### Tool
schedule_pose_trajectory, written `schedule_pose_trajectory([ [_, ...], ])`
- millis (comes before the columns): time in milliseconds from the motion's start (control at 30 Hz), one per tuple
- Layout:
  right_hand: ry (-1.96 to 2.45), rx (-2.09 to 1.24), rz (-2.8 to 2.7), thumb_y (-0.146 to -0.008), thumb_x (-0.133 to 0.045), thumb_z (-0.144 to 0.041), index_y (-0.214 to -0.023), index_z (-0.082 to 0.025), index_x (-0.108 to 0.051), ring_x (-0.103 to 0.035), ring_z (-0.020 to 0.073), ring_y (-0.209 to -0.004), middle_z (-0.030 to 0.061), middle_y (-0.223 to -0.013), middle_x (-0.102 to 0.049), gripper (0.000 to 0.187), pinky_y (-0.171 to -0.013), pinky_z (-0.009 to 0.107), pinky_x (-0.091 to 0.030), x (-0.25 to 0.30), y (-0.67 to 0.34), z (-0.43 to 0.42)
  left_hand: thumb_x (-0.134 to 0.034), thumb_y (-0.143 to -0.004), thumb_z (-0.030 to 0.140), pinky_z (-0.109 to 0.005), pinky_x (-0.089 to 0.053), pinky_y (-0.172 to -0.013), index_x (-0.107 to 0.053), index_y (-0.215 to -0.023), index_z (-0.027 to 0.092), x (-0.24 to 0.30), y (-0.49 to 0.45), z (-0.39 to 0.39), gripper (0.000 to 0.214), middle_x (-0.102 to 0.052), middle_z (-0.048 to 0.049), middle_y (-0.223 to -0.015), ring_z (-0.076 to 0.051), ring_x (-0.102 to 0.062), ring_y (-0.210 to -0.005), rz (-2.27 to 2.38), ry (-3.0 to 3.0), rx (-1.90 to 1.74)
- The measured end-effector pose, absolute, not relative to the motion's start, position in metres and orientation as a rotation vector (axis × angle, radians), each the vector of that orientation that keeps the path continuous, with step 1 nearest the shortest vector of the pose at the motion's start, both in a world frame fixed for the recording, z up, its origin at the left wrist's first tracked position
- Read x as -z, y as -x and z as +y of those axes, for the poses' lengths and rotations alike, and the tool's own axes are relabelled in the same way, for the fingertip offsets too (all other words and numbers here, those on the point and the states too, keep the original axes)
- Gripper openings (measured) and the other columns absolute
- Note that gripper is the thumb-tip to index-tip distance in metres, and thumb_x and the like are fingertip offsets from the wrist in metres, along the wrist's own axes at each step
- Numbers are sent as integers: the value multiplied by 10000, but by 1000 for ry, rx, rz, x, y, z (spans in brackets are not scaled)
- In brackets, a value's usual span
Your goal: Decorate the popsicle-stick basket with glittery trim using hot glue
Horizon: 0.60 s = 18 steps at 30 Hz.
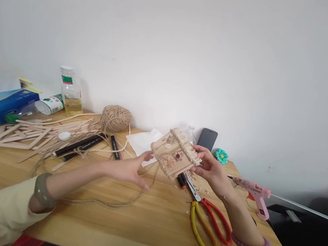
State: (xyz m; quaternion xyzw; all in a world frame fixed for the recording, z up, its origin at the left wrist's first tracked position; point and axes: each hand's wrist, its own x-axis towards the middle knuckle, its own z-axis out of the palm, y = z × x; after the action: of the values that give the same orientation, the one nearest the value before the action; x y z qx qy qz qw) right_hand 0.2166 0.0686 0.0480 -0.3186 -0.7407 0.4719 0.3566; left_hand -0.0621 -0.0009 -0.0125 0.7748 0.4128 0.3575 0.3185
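I am pinching a pale wooden craft-stick piece with flower decorations and rope trim (174, 156) at the centre of the frame, my right hand (214, 173) gripping its right end. My left hand (132, 170) is hovering by its left edge, thumb and fingers spread; I cannot tell whether a fingertip is touching. With 1 hand doing the clear gripping, a slack pinch is risking a drop onto the metal scissors with 1 red and 1 yellow handle (200, 199), lying at lower right. A loose tan twine strand (106, 203) is trailing below my left hand, so a snagging finger could be dragging it. Squeezing hard might be loosening the trim.
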Motion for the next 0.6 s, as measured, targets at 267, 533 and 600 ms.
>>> schedule_pose_trajectory([
  [267,804,-1357,-1980,-697,-725,-364,-824,-195,-531,-498,249,-1174,73,-1298,-442,288,-891,343,-479,-48,-224,63,-550,-882,464,-671,-241,-1088,-436,-1364,386,26,41,-21,501,-426,-77,-1485,-352,-323,-1397,1011,-2704,-179],
  [533,848,-1280,-2344,-651,-642,-145,-747,-178,-469,-566,160,-910,101,-1241,-466,200,-684,264,-499,-45,-219,73,-564,-916,288,-628,-302,-1085,-525,-1272,177,38,103,39,375,-515,-115,-1374,-320,-426,-1318,1630,-2778,-202],
  [600,798,-1219,-2431,-622,-606,-100,-739,-180,-478,-565,167,-914,96,-1249,-490,191,-664,263,-495,-41,-210,78,-590,-901,301,-575,-391,-1038,-542,-1234,169,36,111,45,362,-530,-108,-1334,-298,-494,-1242,1761,-2787,-182],
])
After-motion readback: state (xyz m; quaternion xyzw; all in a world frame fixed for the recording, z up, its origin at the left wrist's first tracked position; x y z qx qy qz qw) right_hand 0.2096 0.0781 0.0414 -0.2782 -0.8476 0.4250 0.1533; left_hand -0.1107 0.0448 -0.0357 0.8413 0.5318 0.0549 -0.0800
